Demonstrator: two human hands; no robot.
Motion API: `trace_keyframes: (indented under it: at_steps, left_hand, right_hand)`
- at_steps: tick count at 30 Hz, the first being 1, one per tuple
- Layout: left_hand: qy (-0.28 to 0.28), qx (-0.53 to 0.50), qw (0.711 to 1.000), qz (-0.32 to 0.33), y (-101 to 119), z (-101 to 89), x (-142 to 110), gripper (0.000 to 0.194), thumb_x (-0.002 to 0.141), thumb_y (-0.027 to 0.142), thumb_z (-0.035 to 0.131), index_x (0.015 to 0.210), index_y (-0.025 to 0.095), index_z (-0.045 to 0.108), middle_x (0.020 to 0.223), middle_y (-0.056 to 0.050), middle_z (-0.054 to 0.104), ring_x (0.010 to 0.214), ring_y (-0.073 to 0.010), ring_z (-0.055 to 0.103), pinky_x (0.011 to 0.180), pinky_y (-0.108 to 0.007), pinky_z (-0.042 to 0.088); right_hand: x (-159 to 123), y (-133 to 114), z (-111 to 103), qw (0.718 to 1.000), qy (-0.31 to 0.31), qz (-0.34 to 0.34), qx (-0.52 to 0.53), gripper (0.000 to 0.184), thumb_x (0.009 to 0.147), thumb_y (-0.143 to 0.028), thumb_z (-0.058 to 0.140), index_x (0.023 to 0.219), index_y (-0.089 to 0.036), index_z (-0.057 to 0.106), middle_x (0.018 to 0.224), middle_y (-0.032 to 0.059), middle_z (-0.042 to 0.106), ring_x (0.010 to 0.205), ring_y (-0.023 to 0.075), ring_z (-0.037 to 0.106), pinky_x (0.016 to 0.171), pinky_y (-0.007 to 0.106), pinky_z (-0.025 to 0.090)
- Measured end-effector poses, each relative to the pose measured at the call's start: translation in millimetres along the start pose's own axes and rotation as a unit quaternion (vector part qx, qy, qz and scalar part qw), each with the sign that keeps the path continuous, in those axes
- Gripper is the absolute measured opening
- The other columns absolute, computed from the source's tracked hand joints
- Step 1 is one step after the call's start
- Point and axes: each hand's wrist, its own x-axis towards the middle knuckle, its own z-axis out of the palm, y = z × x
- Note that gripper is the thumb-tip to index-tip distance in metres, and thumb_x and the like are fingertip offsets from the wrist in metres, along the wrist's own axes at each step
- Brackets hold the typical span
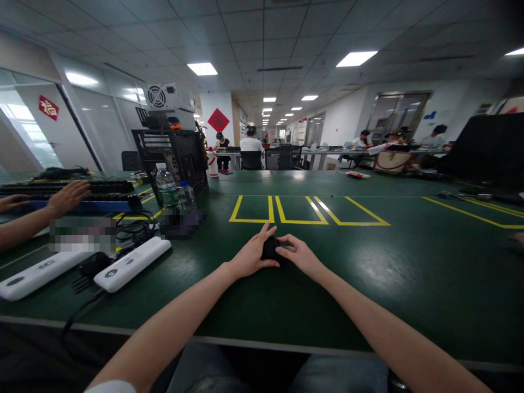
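Observation:
A small black rounded object (269, 248) is held between my two hands just above or on the green table (352, 295); its exact kind does not show. Around its left side curve the fingers of my left hand (254, 252), thumb below and fingers above. From the right, my right hand (301, 255) grips its edge with thumb and forefinger. Part of the object is hidden behind my fingers. Beyond my hands, yellow tape outlines (301, 221) mark the tabletop.
To the left lie white power strips (133, 265) with black cables. Water bottles (167, 188) stand beside an open black computer case (176, 158). A co-worker's hands (67, 199) are over keyboards (98, 203) at far left. A dark monitor (485, 147) stands at right.

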Motion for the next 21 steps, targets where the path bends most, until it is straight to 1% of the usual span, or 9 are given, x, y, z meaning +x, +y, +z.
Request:
trace_keyframes:
  at_steps: [3,7,11,14,17,19,21]
  left_hand:
    - [0.009,0.018,1.000,0.011,-5.8,2.8,2.2,0.087,0.063,0.044,0.063,0.129,0.023,0.010,0.138,-0.011,0.012,0.123,-0.0262,0.024,0.099,-0.043,0.023]
    - [0.029,0.070,0.997,0.034,-12.5,7.0,5.0,0.094,0.057,0.049,0.065,0.128,0.021,0.010,0.133,-0.012,0.026,0.123,-0.0255,0.022,0.101,-0.045,0.014]
    - [0.020,0.097,0.994,0.038,-13.6,7.7,5.8,0.091,0.060,0.051,0.062,0.128,0.019,0.010,0.127,-0.013,0.036,0.117,-0.0238,0.033,0.098,-0.041,0.019]
    - [0.021,0.136,0.990,0.028,-10.8,4.3,5.6,0.089,0.059,0.055,0.060,0.126,0.018,0.016,0.122,-0.013,0.040,0.114,-0.0266,0.036,0.095,-0.041,0.022]
    - [0.019,0.160,0.987,0.014,-7.9,0.1,5.3,0.091,0.057,0.063,0.055,0.126,0.017,0.018,0.117,-0.013,0.044,0.111,-0.0288,0.039,0.093,-0.043,0.023]
    - [0.010,0.163,0.987,0.008,-7.4,-0.9,5.5,0.094,0.055,0.066,0.053,0.126,0.016,0.019,0.115,-0.013,0.045,0.108,-0.0291,0.041,0.091,-0.042,0.024]
    - [0.005,0.160,0.987,0.002,-8.3,0.0,5.9,0.093,0.056,0.066,0.052,0.126,0.016,0.019,0.114,-0.012,0.046,0.105,-0.0285,0.043,0.090,-0.041,0.026]
  right_hand:
    - [-0.5,-0.1,-0.2,1.000,-0.004,0.003,-0.004,0.026,0.070,-0.027,0.057,0.093,-0.017,0.050,0.097,0.0036,0.057,0.089,0.0184,0.058,0.081,0.035,0.044]
    - [-2.0,-2.6,0.1,1.000,0.001,0.015,-0.027,0.027,0.070,-0.028,0.057,0.093,-0.017,0.049,0.098,0.0036,0.057,0.088,0.0182,0.058,0.079,0.034,0.045]
    - [-1.9,-3.5,-0.4,0.999,0.004,0.024,-0.042,0.025,0.071,-0.029,0.055,0.093,-0.017,0.049,0.097,0.0036,0.058,0.086,0.0179,0.059,0.076,0.034,0.046]
    - [-1.5,-2.5,-0.9,0.999,0.001,0.023,-0.038,0.025,0.071,-0.029,0.056,0.093,-0.018,0.049,0.095,0.0035,0.058,0.085,0.0180,0.059,0.075,0.034,0.047]
    - [-2.1,-3.2,-0.6,0.999,0.002,0.024,-0.040,0.026,0.071,-0.029,0.056,0.093,-0.018,0.049,0.092,0.0031,0.059,0.084,0.0181,0.059,0.075,0.035,0.046]
    - [-2.8,-5.1,0.0,0.999,0.006,0.022,-0.042,0.026,0.071,-0.030,0.056,0.093,-0.018,0.049,0.091,0.0031,0.059,0.084,0.0181,0.059,0.077,0.036,0.046]
    - [-3.3,-7.2,0.6,0.999,0.009,0.021,-0.042,0.026,0.071,-0.030,0.056,0.092,-0.018,0.049,0.092,0.0032,0.059,0.084,0.0181,0.059,0.077,0.036,0.045]
